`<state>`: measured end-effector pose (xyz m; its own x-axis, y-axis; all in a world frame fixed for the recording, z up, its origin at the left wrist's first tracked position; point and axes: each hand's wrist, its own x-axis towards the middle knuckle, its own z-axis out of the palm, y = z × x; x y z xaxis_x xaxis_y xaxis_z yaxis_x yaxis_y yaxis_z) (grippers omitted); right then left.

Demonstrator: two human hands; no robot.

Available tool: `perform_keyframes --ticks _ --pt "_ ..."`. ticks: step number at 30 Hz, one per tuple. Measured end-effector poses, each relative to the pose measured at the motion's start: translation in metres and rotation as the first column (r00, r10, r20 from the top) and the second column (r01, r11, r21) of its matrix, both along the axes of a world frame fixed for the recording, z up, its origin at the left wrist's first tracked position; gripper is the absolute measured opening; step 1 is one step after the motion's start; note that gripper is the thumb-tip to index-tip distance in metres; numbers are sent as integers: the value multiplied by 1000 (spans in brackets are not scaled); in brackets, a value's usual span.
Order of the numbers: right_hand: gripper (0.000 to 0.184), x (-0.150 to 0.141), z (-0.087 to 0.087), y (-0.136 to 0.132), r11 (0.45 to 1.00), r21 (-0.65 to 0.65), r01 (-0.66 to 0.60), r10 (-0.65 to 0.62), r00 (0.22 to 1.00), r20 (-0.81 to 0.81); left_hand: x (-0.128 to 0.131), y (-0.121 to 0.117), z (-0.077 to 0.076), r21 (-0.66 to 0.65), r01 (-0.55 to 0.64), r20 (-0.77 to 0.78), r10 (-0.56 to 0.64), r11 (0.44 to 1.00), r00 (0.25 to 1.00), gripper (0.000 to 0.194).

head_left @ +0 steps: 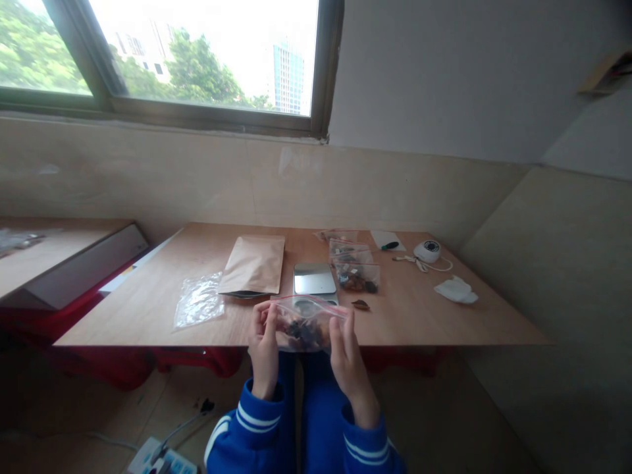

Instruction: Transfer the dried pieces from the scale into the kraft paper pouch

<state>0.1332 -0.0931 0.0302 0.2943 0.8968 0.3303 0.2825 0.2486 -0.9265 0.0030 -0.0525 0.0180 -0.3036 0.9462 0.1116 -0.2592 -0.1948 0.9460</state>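
The zip bag [306,324] of dark dried pieces hangs between your hands at the near edge of the table [419,316]. Your left hand [263,349] pinches its left end, fingers closed on the plastic; your right hand [348,359] is clamped on the right end by the red seal. Just beyond it sits a metal scale [315,279], with a brown paper pouch [253,264] to its left and more filled bags [356,271] to its right.
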Motion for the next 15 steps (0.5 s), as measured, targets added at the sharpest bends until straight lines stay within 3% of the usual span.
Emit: perform_keyframes --ticks 5,7,12,15 --pt "16 -16 39 -11 977 182 -108 33 927 374 24 -5 -1 -29 186 103 -182 982 978 25" --pt "16 -17 44 -10 966 211 -147 54 918 394 19 -4 -1 -35 126 117 -122 991 986 25" --pt "15 -4 26 3 973 203 109 -122 991 54 -13 2 2 -4 -232 139 230 973 963 22" --pt "21 0 16 11 977 104 185 -167 973 -158 -19 1 7 30 -287 113 282 957 953 21"
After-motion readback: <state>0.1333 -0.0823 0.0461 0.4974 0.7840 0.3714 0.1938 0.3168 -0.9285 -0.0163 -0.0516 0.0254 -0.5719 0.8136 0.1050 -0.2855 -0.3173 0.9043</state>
